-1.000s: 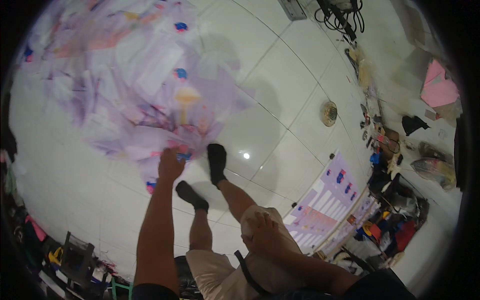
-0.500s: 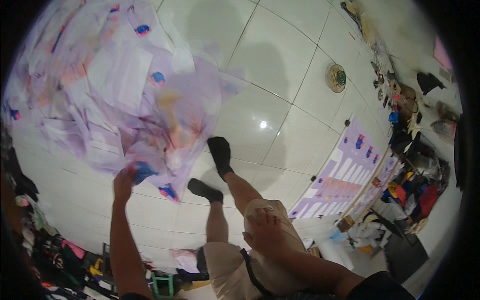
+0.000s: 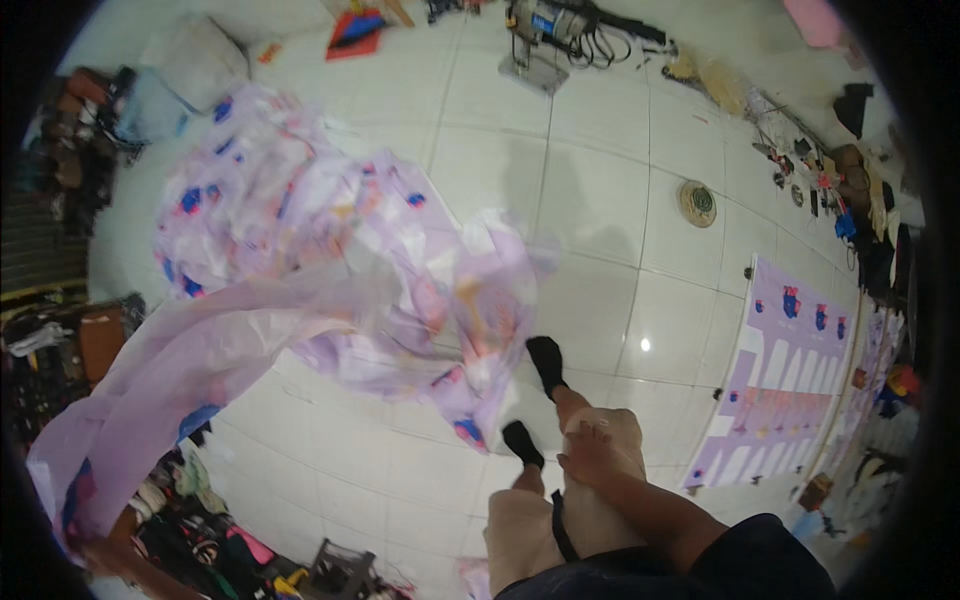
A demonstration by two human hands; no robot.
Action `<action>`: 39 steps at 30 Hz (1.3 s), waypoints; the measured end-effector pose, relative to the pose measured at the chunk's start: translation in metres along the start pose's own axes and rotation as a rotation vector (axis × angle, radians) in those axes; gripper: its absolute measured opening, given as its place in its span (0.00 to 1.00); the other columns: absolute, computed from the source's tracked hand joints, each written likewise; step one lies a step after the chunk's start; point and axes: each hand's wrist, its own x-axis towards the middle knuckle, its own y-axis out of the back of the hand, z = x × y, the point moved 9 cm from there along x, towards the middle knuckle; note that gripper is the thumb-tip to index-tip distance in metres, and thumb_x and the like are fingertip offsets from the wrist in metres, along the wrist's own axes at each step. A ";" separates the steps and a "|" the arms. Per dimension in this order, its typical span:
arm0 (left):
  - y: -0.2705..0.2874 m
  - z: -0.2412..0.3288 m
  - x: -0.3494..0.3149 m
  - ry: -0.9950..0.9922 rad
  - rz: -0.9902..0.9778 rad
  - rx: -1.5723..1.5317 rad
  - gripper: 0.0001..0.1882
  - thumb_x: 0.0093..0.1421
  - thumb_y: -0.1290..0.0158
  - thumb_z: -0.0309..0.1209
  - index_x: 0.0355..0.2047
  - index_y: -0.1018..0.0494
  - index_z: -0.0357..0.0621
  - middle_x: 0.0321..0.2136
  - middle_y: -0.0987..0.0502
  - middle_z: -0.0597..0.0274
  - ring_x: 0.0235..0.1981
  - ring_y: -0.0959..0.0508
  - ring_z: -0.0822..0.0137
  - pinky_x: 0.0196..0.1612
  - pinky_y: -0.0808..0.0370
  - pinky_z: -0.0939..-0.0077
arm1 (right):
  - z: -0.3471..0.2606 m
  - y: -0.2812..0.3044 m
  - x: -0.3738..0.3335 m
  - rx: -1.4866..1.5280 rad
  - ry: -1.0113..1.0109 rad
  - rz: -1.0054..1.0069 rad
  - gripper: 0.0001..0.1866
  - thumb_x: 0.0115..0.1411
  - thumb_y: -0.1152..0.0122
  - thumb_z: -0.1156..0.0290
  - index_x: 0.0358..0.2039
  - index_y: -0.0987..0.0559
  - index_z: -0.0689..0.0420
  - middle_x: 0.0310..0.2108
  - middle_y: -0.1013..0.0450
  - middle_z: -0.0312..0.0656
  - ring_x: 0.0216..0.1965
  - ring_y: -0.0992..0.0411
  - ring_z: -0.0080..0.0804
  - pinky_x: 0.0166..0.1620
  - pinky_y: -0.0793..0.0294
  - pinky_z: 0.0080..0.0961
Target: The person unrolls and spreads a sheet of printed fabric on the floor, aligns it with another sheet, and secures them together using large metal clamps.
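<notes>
A large sheet of thin lilac printed fabric point(image 3: 330, 300), with blue, pink and orange figures and white panels, lies in a crumpled heap on the tiled floor. At the lower left rim of the view my left hand point(image 3: 105, 558) is closed on the fabric's edge, and a long strip stretches up from it toward the heap. Its fingers are partly blurred and dim. My right hand point(image 3: 592, 455) rests with its fingers laid flat over the knee of my beige shorts point(image 3: 625, 430), holding nothing. Both my feet, in black socks, stand beside the fabric's right corner.
A flat lilac printed sheet point(image 3: 775, 380) with dark clips along its edges lies at the right. A round green coil holder point(image 3: 696, 203) sits on the tiles. A corded cutting machine point(image 3: 545, 35) stands at the far side. Piled clothes point(image 3: 215, 530) and a dark stool point(image 3: 340, 572) are lower left.
My left hand has swung out to the lower left, pulling a strip of fabric up from the heap. The head view has shifted, while my right hand stays on the knee.
</notes>
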 end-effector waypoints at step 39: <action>0.257 0.583 -0.715 -1.020 -1.665 -1.145 0.15 0.47 0.40 0.28 0.37 0.26 0.41 0.24 0.23 0.54 0.26 0.21 0.62 0.33 0.25 0.70 | 0.247 0.017 -0.677 1.027 0.246 1.269 0.30 0.47 0.34 0.72 0.53 0.30 0.50 0.37 0.27 0.43 0.40 0.27 0.41 0.43 0.29 0.33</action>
